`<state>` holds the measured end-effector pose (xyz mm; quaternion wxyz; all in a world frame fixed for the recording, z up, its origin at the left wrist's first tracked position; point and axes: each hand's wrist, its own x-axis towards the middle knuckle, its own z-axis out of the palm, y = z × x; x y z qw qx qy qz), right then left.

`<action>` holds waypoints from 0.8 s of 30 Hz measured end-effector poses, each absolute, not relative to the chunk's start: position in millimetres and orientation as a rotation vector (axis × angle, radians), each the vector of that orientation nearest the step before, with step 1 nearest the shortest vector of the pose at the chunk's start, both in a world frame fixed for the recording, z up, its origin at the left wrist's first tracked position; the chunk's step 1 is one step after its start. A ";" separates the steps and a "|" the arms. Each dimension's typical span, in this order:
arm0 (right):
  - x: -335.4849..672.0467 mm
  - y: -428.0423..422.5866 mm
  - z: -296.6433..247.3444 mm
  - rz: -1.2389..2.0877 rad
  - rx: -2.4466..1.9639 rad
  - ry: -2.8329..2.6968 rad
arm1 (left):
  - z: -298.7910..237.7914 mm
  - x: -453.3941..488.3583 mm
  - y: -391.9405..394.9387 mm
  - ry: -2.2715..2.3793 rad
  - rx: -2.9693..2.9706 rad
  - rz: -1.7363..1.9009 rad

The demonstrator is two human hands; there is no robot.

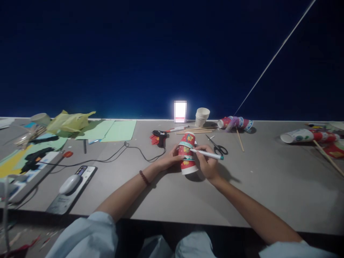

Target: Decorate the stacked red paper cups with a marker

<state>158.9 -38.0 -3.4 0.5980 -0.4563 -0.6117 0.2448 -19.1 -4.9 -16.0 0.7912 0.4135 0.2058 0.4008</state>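
Observation:
A red paper-cup piece, decorated with teal bands and yellow figures, is tilted over the grey table in front of me. My left hand grips it from the left side, thumb across its front. In my right hand is a white marker with a teal end, and its tip meets or nearly meets the red surface. Close behind my right hand lie scissors with black handles. To the left of the cups is a black hot glue gun beside some red pieces.
A stack of white paper cups stands at the back near thin wooden sticks. Decorated cup pieces lie on the right. Leftward are green paper sheets, a yellow plastic bag, a power strip, a phone and a cable.

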 end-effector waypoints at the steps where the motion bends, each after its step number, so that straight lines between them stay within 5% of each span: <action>1: 158.9 -38.2 -3.2 0.566 -1.060 -1.422 | -16.2 -19.0 -4.7 0.445 0.886 0.861; 24: 159.3 -36.2 -8.4 0.596 -1.048 -1.424 | -18.2 -18.0 -5.4 0.477 0.813 0.856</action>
